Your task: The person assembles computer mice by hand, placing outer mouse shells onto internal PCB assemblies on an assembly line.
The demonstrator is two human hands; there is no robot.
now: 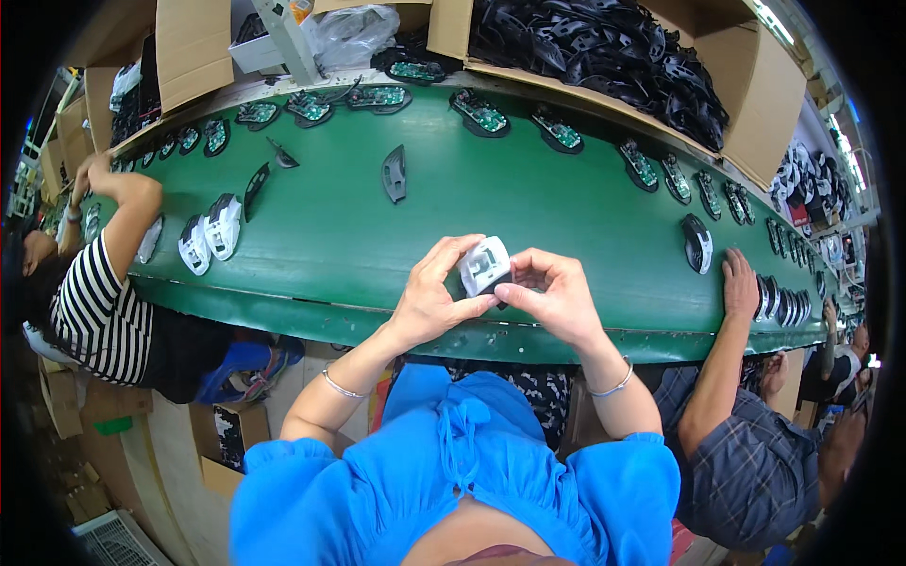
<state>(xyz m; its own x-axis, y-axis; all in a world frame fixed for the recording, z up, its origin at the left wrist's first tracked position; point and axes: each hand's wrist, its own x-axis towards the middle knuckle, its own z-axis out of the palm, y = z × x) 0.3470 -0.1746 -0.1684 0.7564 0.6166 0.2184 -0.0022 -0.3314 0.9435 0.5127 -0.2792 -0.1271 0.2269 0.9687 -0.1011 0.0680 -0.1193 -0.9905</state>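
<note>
Between my hands, just above the green belt's near edge, is a white computer mouse shell (484, 263) with cut-outs and a dark part along its lower side. My left hand (429, 294) grips its left side, with the thumb under its lower edge. On the right side, my right hand (559, 294) has its fingers closed round it and the thumb pressed at the lower corner. A curved black plastic mouse piece (394, 174) lies on the belt beyond my hands. To the left, two white mouse shells (223, 226) rest beside another black piece (256, 191).
Mouse bases with green circuit boards (479, 113) line the belt's (585, 226) far side. Behind stands a cardboard box (746, 113) full of black parts. Co-workers sit on both sides; one's hand (741, 283) lies near a black-and-white mouse (697, 243) at right.
</note>
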